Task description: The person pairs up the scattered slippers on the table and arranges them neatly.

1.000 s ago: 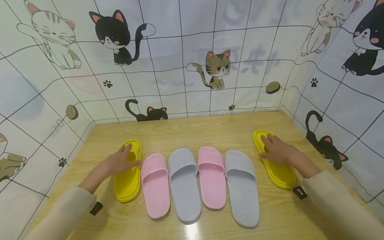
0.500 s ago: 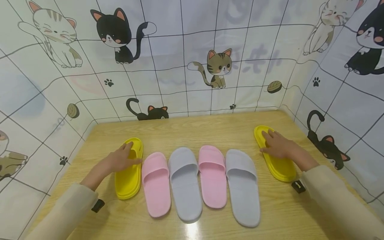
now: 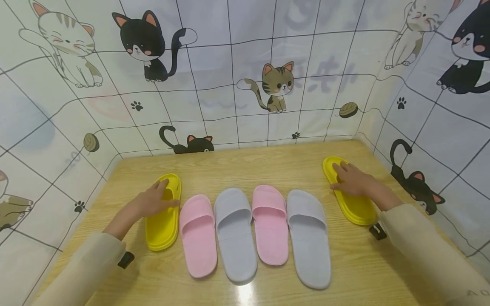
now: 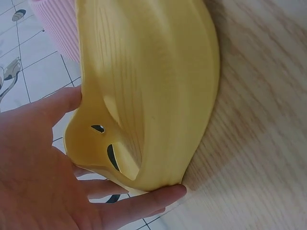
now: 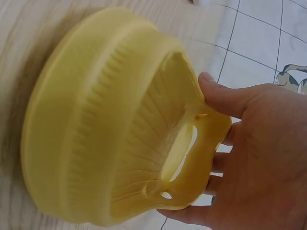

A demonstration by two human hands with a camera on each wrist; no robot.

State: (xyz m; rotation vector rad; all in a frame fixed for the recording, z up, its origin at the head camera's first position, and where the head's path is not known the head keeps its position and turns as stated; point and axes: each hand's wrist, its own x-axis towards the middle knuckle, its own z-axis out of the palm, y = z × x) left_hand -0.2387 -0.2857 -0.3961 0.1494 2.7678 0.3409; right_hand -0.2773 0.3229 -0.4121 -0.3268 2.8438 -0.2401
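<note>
My left hand (image 3: 151,202) lies over the strap of a yellow slipper (image 3: 160,234) at the left end of a row. In the left wrist view, the thumb and fingers span the strap (image 4: 84,143) from its two sides. At the right, my right hand (image 3: 353,182) holds the other yellow slipper (image 3: 360,211) the same way, thumb on the inner side. The right wrist view shows its holed strap (image 5: 201,158) between thumb and fingers. Both yellow slippers rest on the wooden table (image 3: 245,165), toes toward the wall.
Between the yellow pair stand a pink slipper (image 3: 200,253), a grey slipper (image 3: 238,250), another pink slipper (image 3: 272,240) and another grey slipper (image 3: 313,255). A cat-printed cloth (image 3: 214,102) closes off the back and both sides of the table.
Both yellow slippers have slid a little toward the back wall under my hands, the right one farther. The pink and grey slippers stay in place.
</note>
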